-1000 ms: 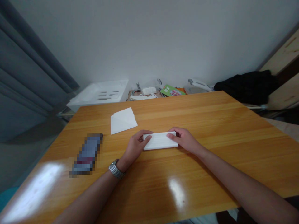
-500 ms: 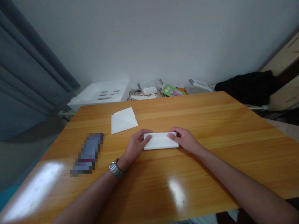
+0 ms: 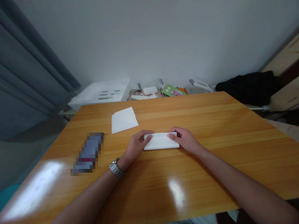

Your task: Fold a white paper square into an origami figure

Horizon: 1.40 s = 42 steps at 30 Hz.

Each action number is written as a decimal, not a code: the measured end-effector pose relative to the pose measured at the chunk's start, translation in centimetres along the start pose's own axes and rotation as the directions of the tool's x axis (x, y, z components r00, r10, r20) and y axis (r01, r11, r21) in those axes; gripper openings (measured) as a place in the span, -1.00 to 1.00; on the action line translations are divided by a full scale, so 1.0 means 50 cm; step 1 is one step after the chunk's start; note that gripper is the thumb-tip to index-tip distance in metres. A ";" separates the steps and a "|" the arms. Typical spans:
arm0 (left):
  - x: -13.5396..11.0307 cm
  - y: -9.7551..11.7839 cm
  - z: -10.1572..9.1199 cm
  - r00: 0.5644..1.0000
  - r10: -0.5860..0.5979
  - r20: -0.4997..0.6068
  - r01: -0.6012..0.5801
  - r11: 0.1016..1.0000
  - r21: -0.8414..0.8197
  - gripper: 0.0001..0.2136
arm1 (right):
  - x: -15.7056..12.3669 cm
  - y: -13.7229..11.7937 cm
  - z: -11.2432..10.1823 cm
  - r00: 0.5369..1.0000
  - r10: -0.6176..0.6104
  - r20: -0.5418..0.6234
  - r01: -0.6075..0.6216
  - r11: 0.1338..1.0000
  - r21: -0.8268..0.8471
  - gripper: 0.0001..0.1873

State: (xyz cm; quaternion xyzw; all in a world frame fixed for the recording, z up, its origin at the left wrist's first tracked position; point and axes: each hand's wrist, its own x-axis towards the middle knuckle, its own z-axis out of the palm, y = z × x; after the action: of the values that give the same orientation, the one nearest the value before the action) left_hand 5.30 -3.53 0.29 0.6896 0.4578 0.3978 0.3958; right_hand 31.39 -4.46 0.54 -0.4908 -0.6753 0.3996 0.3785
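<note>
Indoors | glossy wooden table (image 3: 210,121) | pale wall (image 3: 163,40), grey curtain (image 3: 28,68) | hands (image 3: 135,145) (image 3: 187,141) pinching folded white paper (image 3: 160,141)

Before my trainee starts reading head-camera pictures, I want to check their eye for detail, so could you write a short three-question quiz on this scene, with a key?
1. True or false: the left hand and the right hand both hold the white folded strip.

2. Which wrist wears the metal watch?
A) right
B) left
C) both

3. Fill in the colour: the booklet beyond the far edge of the table has a mostly ____ cover.

Key: 1. True; 2. B; 3. green.
</note>
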 end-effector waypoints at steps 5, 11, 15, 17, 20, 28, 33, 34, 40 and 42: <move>-0.001 0.010 -0.001 0.999 0.039 0.004 -0.039 0.998 0.045 -0.77 | 0.001 0.002 0.000 1.000 -0.010 0.010 0.010 1.000 0.011 -0.71; 0.001 0.010 -0.003 1.000 0.023 0.018 -0.024 0.998 0.065 -0.76 | 0.000 0.005 -0.001 1.000 -0.008 0.020 0.007 1.000 0.012 -0.70; 0.002 0.011 -0.006 0.999 0.041 0.035 -0.044 0.995 0.090 -0.75 | 0.000 0.005 -0.001 1.000 -0.005 0.024 0.005 1.000 0.005 -0.69; 0.003 0.012 -0.007 0.998 0.050 0.040 -0.053 0.994 0.093 -0.75 | 0.000 0.005 -0.002 0.999 -0.007 0.032 0.007 1.000 0.004 -0.70; 0.003 0.015 -0.007 0.997 0.055 0.046 -0.059 0.992 0.108 -0.75 | 0.001 0.005 -0.006 0.998 -0.011 0.056 0.011 1.000 -0.002 -0.71; 0.000 0.017 -0.007 0.983 0.103 0.152 -0.123 0.984 0.128 -0.77 | 0.001 -0.005 -0.013 0.984 -0.007 0.179 0.000 0.999 0.039 -0.69; -0.002 0.021 -0.001 0.957 0.133 0.258 -0.166 0.980 0.112 -0.76 | -0.001 -0.007 0.003 0.965 0.020 0.263 -0.036 0.998 0.057 -0.66; -0.002 0.022 0.001 0.956 0.137 0.260 -0.170 0.979 0.111 -0.76 | -0.001 -0.007 0.006 0.964 0.015 0.267 -0.027 0.999 0.041 -0.67; -0.006 0.018 0.007 0.970 0.089 0.227 -0.117 0.987 0.113 -0.76 | -0.005 -0.010 0.018 0.970 0.019 0.244 -0.012 1.000 -0.028 -0.74; -0.007 0.016 0.008 0.985 0.020 0.170 -0.036 0.995 0.090 -0.72 | -0.006 -0.007 0.019 0.974 0.026 0.227 -0.023 1.000 -0.015 -0.76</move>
State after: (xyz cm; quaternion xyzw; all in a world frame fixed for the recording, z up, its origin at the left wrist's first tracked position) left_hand 5.83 -4.14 0.80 0.7448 0.4310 0.3218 0.3951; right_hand 30.46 -4.98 0.47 -0.4524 -0.7105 0.4538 0.2909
